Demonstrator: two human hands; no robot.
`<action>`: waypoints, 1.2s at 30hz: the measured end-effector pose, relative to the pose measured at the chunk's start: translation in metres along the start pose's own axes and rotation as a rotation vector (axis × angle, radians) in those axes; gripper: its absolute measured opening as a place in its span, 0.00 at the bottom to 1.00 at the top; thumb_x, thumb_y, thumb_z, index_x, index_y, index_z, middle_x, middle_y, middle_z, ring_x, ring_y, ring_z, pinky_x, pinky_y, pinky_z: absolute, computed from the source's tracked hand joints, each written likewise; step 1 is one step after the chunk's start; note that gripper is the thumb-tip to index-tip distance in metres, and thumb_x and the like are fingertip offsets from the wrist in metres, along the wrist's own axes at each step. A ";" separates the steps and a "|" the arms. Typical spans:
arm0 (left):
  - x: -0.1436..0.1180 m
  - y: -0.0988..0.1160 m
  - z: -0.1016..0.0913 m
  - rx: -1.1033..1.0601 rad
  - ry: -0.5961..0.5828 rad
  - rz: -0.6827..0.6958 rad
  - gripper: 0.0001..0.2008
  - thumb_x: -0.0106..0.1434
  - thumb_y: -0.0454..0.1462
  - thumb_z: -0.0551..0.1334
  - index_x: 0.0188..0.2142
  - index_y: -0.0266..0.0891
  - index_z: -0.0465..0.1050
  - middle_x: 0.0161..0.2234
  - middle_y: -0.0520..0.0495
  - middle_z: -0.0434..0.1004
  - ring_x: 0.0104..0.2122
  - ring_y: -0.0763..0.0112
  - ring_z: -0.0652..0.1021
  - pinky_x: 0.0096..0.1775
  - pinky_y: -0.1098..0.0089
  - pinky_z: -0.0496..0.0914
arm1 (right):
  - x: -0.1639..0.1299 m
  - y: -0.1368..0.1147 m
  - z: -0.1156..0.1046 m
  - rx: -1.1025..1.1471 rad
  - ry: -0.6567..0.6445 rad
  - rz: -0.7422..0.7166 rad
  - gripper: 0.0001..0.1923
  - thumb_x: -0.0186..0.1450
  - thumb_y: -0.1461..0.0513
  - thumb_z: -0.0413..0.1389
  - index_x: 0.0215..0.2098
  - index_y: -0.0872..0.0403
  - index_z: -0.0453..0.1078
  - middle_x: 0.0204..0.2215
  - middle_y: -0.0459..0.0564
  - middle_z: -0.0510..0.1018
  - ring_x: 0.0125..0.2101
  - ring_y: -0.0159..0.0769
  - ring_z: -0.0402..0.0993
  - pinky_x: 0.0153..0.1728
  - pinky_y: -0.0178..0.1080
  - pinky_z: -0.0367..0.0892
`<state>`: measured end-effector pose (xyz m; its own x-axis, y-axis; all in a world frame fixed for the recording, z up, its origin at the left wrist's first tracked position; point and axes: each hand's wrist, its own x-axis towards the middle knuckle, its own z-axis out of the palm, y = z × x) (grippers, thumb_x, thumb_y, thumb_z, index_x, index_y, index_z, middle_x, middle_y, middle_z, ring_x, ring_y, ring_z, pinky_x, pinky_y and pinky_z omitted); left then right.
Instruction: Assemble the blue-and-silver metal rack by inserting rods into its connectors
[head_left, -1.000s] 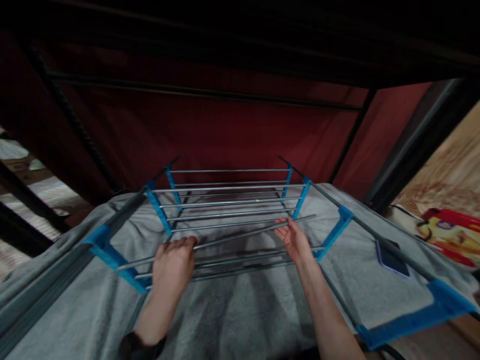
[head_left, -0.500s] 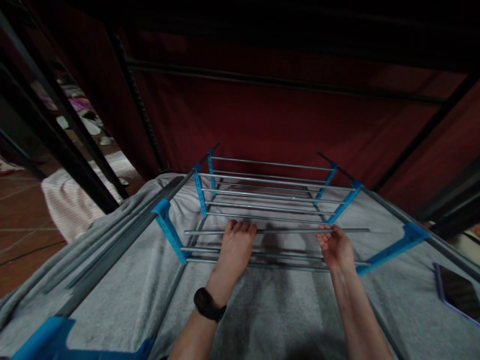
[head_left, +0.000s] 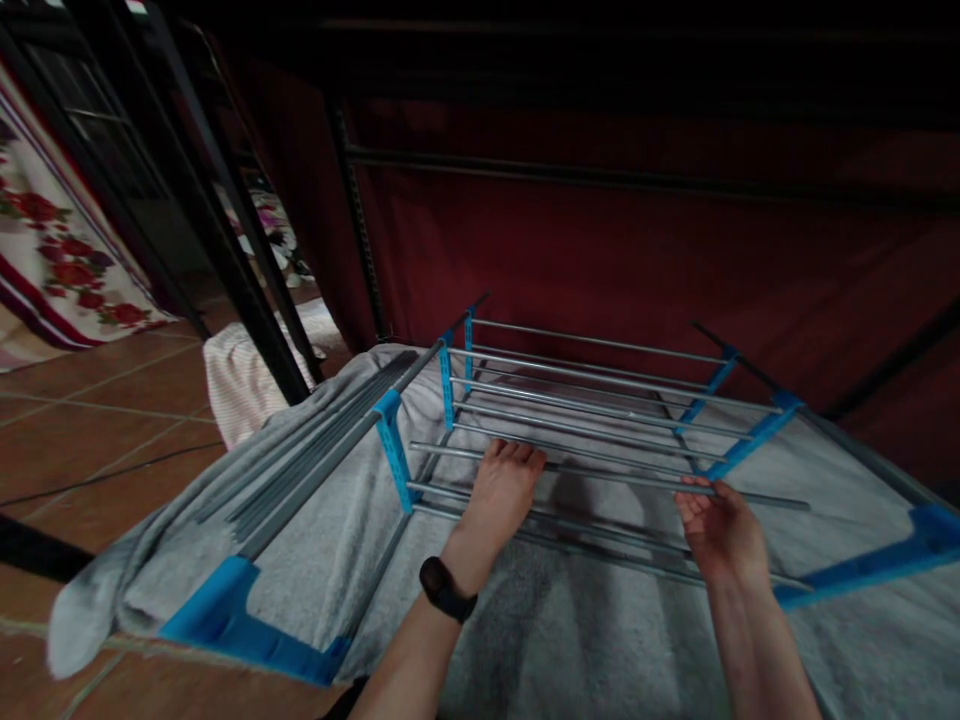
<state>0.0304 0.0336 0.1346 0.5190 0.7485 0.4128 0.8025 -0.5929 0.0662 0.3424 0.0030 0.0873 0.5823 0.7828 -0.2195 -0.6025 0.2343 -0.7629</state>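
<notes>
The left hand (head_left: pixel 506 485) covers a stretch of the rod (head_left: pixel 615 476) and hides its own thumb, while the right hand (head_left: pixel 726 530) covers another short stretch. The bottom edge cuts off both forearms (head_left: pixel 761 645), the right edge a blue bracket (head_left: pixel 930 532), the left edge the flowered cloth (head_left: pixel 71 240). The watch (head_left: pixel 446 590) face is too dark to read; the pile (head_left: pixel 276 240) behind the black posts (head_left: pixel 193 200) is too blurred to make out.
</notes>
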 end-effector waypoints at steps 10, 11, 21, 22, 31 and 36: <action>-0.001 0.000 -0.003 -0.008 -0.020 0.008 0.08 0.69 0.30 0.56 0.43 0.40 0.73 0.39 0.46 0.78 0.42 0.62 0.76 0.49 0.60 0.67 | 0.006 0.002 -0.008 -0.041 -0.019 -0.006 0.03 0.57 0.64 0.57 0.32 0.53 0.70 0.29 0.46 0.78 0.28 0.31 0.78 0.31 0.32 0.78; -0.001 0.000 -0.004 -0.012 -0.020 0.008 0.08 0.69 0.30 0.56 0.43 0.40 0.74 0.39 0.46 0.78 0.42 0.62 0.76 0.49 0.60 0.67 | 0.005 0.001 -0.008 -0.045 -0.023 -0.002 0.03 0.57 0.64 0.57 0.32 0.53 0.70 0.29 0.47 0.78 0.28 0.31 0.78 0.31 0.32 0.78; -0.002 0.001 -0.009 -0.040 -0.045 -0.016 0.09 0.70 0.31 0.56 0.43 0.41 0.74 0.39 0.46 0.78 0.43 0.63 0.77 0.49 0.61 0.66 | -0.005 -0.004 0.000 -0.052 0.002 0.030 0.04 0.60 0.65 0.53 0.31 0.54 0.70 0.29 0.48 0.78 0.27 0.29 0.77 0.31 0.32 0.77; -0.002 0.001 -0.010 -0.043 -0.052 -0.014 0.10 0.70 0.31 0.56 0.43 0.41 0.74 0.39 0.46 0.79 0.43 0.63 0.77 0.49 0.61 0.66 | -0.004 -0.003 0.000 -0.053 -0.004 0.028 0.03 0.60 0.65 0.54 0.31 0.54 0.70 0.29 0.48 0.78 0.27 0.30 0.77 0.31 0.32 0.77; -0.005 -0.001 -0.018 -0.060 -0.077 -0.046 0.09 0.70 0.33 0.58 0.46 0.42 0.75 0.40 0.46 0.81 0.43 0.63 0.79 0.50 0.61 0.66 | -0.005 -0.001 -0.002 -0.058 -0.066 0.012 0.02 0.59 0.65 0.56 0.32 0.54 0.69 0.30 0.48 0.78 0.29 0.31 0.77 0.32 0.33 0.77; -0.005 -0.004 -0.017 -0.068 -0.097 -0.061 0.08 0.69 0.35 0.60 0.46 0.42 0.76 0.40 0.46 0.81 0.43 0.63 0.79 0.50 0.62 0.67 | -0.007 -0.001 0.000 -0.067 -0.080 0.010 0.02 0.59 0.64 0.56 0.32 0.53 0.70 0.30 0.48 0.79 0.28 0.31 0.77 0.30 0.34 0.77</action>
<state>0.0194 0.0275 0.1481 0.4982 0.8072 0.3166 0.8136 -0.5614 0.1511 0.3393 -0.0030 0.0894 0.5291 0.8292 -0.1804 -0.5686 0.1886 -0.8007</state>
